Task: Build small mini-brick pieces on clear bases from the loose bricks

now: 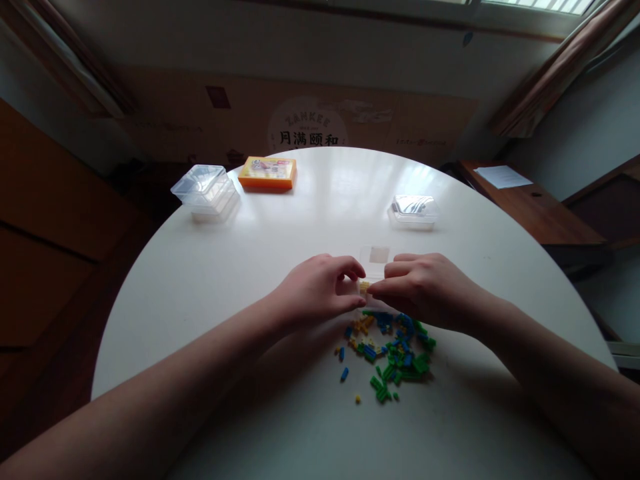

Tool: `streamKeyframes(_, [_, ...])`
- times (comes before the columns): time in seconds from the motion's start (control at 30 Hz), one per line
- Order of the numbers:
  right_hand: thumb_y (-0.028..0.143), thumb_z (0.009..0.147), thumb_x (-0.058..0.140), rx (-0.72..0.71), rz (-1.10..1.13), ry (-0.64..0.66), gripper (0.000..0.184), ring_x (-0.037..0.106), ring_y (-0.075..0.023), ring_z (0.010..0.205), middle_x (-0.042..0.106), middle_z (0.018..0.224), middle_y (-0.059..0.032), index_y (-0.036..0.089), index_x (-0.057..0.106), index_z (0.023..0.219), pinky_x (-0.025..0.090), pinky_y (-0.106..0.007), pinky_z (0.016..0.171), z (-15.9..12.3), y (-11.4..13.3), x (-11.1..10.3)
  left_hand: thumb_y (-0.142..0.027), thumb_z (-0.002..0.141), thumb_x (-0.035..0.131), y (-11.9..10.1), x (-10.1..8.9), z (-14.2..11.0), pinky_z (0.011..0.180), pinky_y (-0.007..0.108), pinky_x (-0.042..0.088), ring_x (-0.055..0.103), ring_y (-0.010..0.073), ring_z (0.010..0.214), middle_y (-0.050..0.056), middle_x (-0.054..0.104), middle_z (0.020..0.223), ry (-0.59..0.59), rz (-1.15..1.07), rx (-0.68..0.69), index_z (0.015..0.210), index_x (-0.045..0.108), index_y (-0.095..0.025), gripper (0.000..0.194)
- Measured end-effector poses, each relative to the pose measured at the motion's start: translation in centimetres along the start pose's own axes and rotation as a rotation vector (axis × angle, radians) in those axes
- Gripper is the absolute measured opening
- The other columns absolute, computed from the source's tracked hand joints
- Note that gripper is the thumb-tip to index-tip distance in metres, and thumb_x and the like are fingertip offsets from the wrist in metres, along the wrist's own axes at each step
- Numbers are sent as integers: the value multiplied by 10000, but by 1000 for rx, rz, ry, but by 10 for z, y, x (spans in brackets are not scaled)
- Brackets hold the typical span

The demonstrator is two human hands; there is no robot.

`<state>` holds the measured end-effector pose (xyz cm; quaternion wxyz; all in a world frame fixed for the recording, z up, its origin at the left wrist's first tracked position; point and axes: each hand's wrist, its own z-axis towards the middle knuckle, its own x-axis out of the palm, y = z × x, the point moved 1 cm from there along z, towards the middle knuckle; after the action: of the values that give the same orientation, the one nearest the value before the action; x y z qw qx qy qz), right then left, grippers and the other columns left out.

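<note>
A small clear plastic box [379,265] stands with its lid raised in front of me, some pale yellow toy bricks [365,286] inside its left part. My left hand [323,287] curls thumb and fingers around the left side of the box. From the right, my right hand [423,287] reaches over it, fingers pressed together at the yellow bricks; whatever they pinch is hidden. A loose pile of small building bricks [400,353], green, blue and yellow, lies on the table just nearer to me than the box.
The round white table [200,293] carries stacked clear containers [207,190] at the back left. Beside them sits an orange box [269,173]. Another clear box [413,212] is at the back right. Beyond the table's right edge, papers [503,177] lie on a wooden desk [540,213].
</note>
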<state>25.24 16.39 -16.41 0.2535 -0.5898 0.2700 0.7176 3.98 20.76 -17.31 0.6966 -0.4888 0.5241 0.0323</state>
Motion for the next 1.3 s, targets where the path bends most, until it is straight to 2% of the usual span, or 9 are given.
streamKeyframes(0.17, [295,977,512,10,-31,-87,236,461,-124,668,606,724,-5,282,746,953,243,-260,573,-2,0,-3,-358,761,735,0,0,0,776,325,478,628,209,898,5,711,954,-10,12,13,1034,689,-248,299])
streamKeyframes(0.5, [291,959,533,-6,11,-9,216,459,-110,636,598,710,2,286,749,959,250,-243,562,0,0,0,-378,761,739,-1,0,-1,770,327,482,631,219,916,12,716,971,-3,10,-4,1030,690,-242,305])
streamKeyframes(0.77, [302,964,535,18,36,-26,228,470,-107,641,609,721,-10,267,755,918,263,-244,571,1,-1,2,-368,767,727,-1,0,-1,764,319,479,630,223,923,9,713,957,0,19,-4,1030,689,-245,292])
streamKeyframes(1.0, [258,927,566,79,85,-75,202,515,-102,658,621,759,-12,268,765,958,295,-242,578,-2,-1,-2,-352,763,730,-1,0,-1,768,322,480,630,219,914,9,708,948,-7,21,3,1034,688,-247,294])
streamKeyframes(1.3, [249,886,604,68,97,10,167,496,-100,636,618,717,2,270,767,915,282,-240,577,-2,-2,2,-347,765,732,-2,0,0,772,320,475,634,217,913,9,715,955,-7,19,10,1018,687,-239,278])
